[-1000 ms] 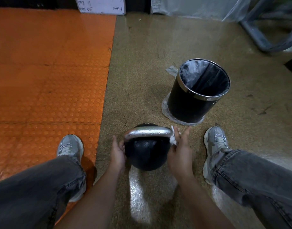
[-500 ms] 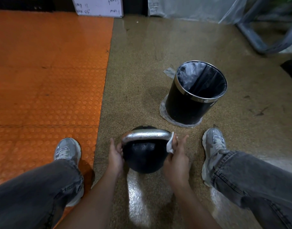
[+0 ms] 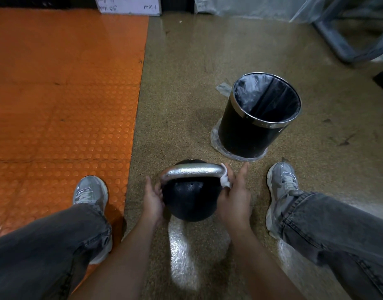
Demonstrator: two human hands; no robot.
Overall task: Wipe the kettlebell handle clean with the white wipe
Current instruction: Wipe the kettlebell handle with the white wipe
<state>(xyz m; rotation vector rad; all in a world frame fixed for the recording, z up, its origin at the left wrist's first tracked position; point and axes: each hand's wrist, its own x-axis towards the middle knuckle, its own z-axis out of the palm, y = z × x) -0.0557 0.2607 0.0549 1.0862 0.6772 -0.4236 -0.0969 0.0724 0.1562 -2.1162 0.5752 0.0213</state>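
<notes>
Underfoot, two floorings are meeting: an orange studded mat (image 3: 62,100) is lying to the person's left and a speckled tan floor (image 3: 186,83) is running under everything else. Standing on the tan part, beyond the right shoe (image 3: 282,185), a black bin (image 3: 251,135) with a plastic liner and a metal rim is sitting open-mouthed. The left shoe (image 3: 90,191) is resting at the mat's edge.

Between the feet the kettlebell (image 3: 191,200) is sitting upright on the tan floor, its black ball below and its silvery handle (image 3: 192,171) arching across the top, glistening with what looks like droplets. Being solid iron by its look, it is probably heavy and quite stiff, unlikely to shift under a rub; the wet metal bar is likely slippery, so bracing the ball low on its side seems the sound place to hold.

The left hand (image 3: 152,200) is cupping the ball's left flank, fingers curving against it near the handle's left root. The right hand (image 3: 234,198) is pinching the white wipe (image 3: 225,180) against the handle's right bend, thumb sticking up clear of it. The wipe, soft and crumpled, is bunching small between fingers and metal, and most of the bar appears not yet dried.
</notes>
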